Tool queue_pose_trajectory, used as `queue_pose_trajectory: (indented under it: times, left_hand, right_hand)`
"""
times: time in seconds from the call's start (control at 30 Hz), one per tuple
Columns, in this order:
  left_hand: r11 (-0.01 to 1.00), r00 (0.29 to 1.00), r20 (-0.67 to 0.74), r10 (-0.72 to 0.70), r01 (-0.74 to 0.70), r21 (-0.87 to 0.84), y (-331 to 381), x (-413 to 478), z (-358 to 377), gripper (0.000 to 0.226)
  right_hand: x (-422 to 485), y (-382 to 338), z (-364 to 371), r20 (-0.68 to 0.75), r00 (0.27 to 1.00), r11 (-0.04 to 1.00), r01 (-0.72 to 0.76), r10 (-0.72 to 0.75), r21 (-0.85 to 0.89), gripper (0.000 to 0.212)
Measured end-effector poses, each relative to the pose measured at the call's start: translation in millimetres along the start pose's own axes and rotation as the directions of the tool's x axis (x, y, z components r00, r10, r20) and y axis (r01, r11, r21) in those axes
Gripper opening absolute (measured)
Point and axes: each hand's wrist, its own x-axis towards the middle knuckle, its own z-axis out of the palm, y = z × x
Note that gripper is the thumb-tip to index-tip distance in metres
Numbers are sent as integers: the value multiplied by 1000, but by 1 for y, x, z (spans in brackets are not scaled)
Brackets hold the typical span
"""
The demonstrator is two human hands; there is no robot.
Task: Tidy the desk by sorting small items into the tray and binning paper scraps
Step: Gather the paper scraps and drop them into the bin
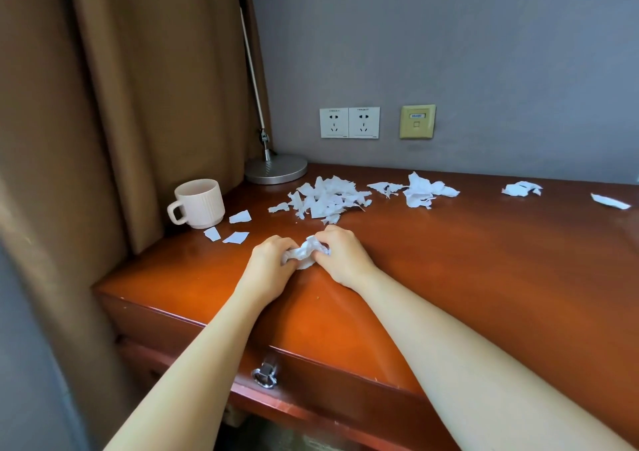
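A crumpled wad of white paper (306, 252) lies on the reddish wooden desk (484, 270), and both hands grip it. My left hand (269, 264) curls round its left side, my right hand (340, 255) round its right side. Behind them sits a heap of torn white scraps (325, 198). More torn pieces lie to the right: a crumpled clump (423, 191), a smaller bit (522, 188) and a strip (610, 202) near the frame's edge. Three small scraps (235, 231) lie beside the mug. No tray or bin is in view.
A cream ribbed mug (198, 203) stands at the desk's left rear by a brown curtain (103, 104). A lamp's round metal base (276, 168) sits in the back corner. Wall sockets (349, 122) are above the desk. A drawer ring pull (264, 376) hangs on the front.
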Motion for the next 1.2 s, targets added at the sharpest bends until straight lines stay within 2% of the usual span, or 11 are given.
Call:
queue_pose_trajectory:
  times: [0.17,0.27,0.37,0.5,0.67,0.83,1.03,1.2]
  left_hand:
    - [997,1000,-20,-6,4,-83,0,-4,0,11]
    - [986,999,-48,-25,17,-166,10,-7,1,21]
    - [966,998,-60,-4,-12,-257,32,-7,-2,20]
    - [941,998,-57,24,-42,-335,69,1,-9,21]
    - [916,987,-3,158,-147,-373,116,3,-1,33]
    - [849,948,67,312,-247,-468,173,-14,27,26]
    - [750,852,115,510,-375,-545,262,-55,77,31]
    - [621,648,207,733,-515,-591,340,-104,115,37]
  right_hand:
    - [-13,-4,-6,5,999,995,-45,45,85,18]
    - [-20,-7,-20,5,998,991,-64,64,121,22]
    - [-24,-10,-46,-19,998,992,-61,63,113,36]
    - [-33,-7,-85,-62,996,994,-50,56,102,43]
    - [-66,14,-133,-95,989,985,-96,110,141,33]
    - [-126,46,-183,-150,971,968,-153,185,198,26]
    - [-232,74,-234,-281,881,902,-287,381,321,23]
    - [-338,97,-264,-406,736,823,-364,541,436,21]
